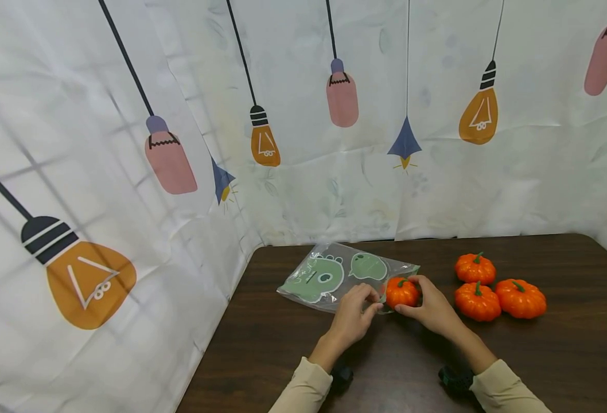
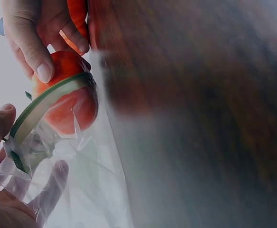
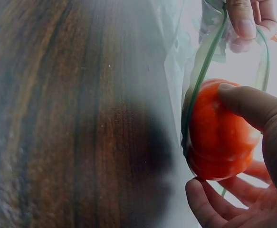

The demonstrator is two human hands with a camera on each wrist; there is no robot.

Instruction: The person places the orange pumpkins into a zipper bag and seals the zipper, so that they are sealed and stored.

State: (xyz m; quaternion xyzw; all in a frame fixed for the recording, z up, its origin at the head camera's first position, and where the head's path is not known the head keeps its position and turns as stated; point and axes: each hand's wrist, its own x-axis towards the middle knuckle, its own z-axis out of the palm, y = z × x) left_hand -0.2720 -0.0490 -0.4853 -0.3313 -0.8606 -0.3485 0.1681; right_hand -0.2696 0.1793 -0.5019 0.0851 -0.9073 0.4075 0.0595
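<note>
A clear zip bag [image 1: 342, 269] with green printed shapes lies on the table, its green-edged mouth facing right. The left hand [image 1: 354, 316] holds the mouth's edge, with the plastic between its thumb and fingers in the left wrist view. The right hand [image 1: 434, 310] grips a small orange pumpkin [image 1: 401, 292] between thumb and fingers. In the right wrist view the pumpkin [image 3: 221, 133] sits partly inside the bag's mouth, its near side behind the green rim [image 3: 205, 71]. The left hand's fingertips [image 3: 245, 28] show at the top of that view.
Three more orange pumpkins, at the back [image 1: 475, 268], front [image 1: 478, 301] and right [image 1: 521, 299], stand close together right of the right hand. A patterned white cloth [image 1: 303, 195] hangs behind and left of the dark wooden table [image 1: 401, 367].
</note>
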